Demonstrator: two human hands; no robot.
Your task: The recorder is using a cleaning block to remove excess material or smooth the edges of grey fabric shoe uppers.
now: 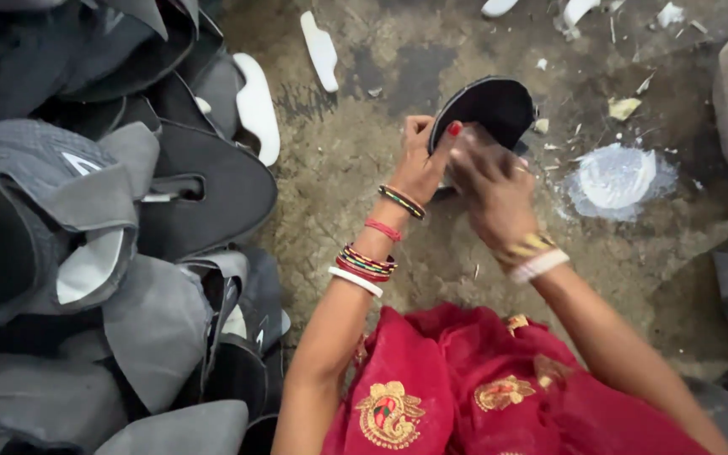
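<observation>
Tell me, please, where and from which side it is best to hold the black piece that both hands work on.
Probably the near curved rim of the black piece, taken from the person's side. The left hand already pinches it there; the blurred right hand covers the lower right part.

**Where things lie around the shoe piece**

The shoe piece (492, 108) sits on the floor (347, 211), in the middle. Both hands (457, 168) are on its near edge. A big pile of shoe parts (103, 244) lies far to its left. A powder patch (617, 179) lies just to its right. A cloth (482, 388) lies nearer the person.
</observation>
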